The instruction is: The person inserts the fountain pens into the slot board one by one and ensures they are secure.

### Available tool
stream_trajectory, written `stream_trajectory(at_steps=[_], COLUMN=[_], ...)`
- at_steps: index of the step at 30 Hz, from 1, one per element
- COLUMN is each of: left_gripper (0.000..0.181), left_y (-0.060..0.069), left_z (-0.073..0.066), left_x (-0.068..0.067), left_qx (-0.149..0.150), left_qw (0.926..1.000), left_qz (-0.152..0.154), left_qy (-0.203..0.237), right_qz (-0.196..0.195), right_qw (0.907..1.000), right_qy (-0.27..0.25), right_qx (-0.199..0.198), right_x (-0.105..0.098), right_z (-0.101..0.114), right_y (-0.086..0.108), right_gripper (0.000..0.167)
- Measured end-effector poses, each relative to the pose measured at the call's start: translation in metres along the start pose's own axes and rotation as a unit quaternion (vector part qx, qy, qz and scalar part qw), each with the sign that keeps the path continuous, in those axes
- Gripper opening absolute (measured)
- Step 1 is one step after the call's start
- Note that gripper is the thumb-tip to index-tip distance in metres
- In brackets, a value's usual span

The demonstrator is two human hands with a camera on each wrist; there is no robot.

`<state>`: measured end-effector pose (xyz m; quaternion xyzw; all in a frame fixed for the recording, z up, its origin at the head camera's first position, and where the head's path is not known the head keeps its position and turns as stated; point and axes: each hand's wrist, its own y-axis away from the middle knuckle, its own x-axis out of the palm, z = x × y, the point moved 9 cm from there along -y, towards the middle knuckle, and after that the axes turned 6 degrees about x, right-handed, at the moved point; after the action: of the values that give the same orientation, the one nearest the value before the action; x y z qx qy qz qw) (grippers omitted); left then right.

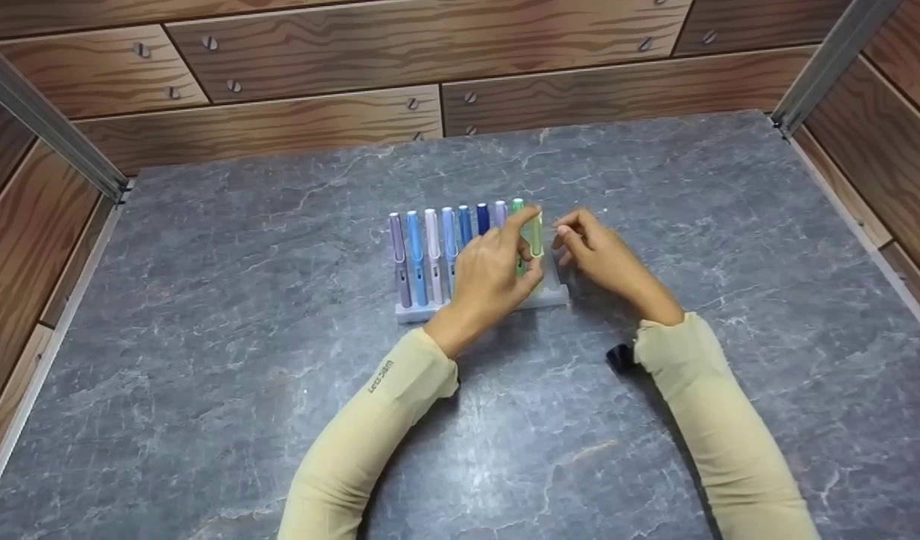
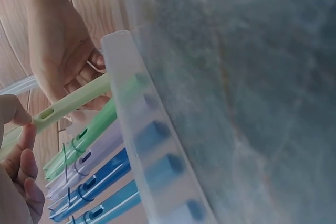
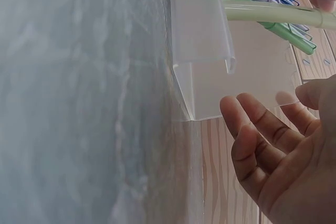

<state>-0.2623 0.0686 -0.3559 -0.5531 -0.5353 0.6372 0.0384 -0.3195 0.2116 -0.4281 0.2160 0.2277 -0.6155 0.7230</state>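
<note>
A translucent pen stand [image 1: 409, 316] holds a row of several capped fountain pens in purple, blue, lilac and green. My left hand [image 1: 488, 274] is at the right end of this row and pinches the pale yellow-green pen [image 1: 536, 236] near its cap. In the left wrist view that pen [image 2: 68, 102] leans against the stand's front ledge [image 2: 118, 43], beside the green pen [image 2: 94, 126]. Just right of the stand, my right hand [image 1: 599, 255] has loosely bent fingers with nothing in them. The right wrist view shows its fingertips near the stand's clear side edge [image 3: 210, 90].
A small black object [image 1: 620, 359] lies beside the right sleeve cuff. Grey marbled tabletop [image 1: 227, 337] surrounds the stand. Wood-patterned panels [image 1: 400, 45] close off the back and sides, with metal posts [image 1: 828, 67] at the far corners.
</note>
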Motion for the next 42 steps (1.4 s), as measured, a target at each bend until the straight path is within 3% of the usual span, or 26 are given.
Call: stream_trajectory(at_steps=[11, 22, 31, 42], left_gripper=[0.055, 0.059, 0.060, 0.058], left_y=[-0.002, -0.009, -0.013, -0.017], left_z=[0.005, 0.011, 0.013, 0.014], left_x=[0.010, 0.023, 0.025, 0.024], left_qx=[-0.025, -0.065, -0.080, -0.070], left_qw=[0.9974, 0.9875, 0.9832, 0.9806], left_qz=[0.066, 0.144, 0.164, 0.167], left_qy=[-0.015, 0.005, -0.007, -0.075], right_qz=[0.002, 0.004, 0.000, -0.001], right_qw=[1.0000, 0.9999, 1.0000, 1.0000], right_qy=[-0.007, -0.010, -0.002, -0.005], right_qx=[0.004, 0.006, 0.001, -0.005], right_x=[0.003, 0.001, 0.000, 0.000], right_z=[0.000, 0.002, 0.001, -0.001], right_y=[0.000, 0.000, -0.002, -0.002], right_gripper=[0.030, 0.032, 0.028, 0.029])
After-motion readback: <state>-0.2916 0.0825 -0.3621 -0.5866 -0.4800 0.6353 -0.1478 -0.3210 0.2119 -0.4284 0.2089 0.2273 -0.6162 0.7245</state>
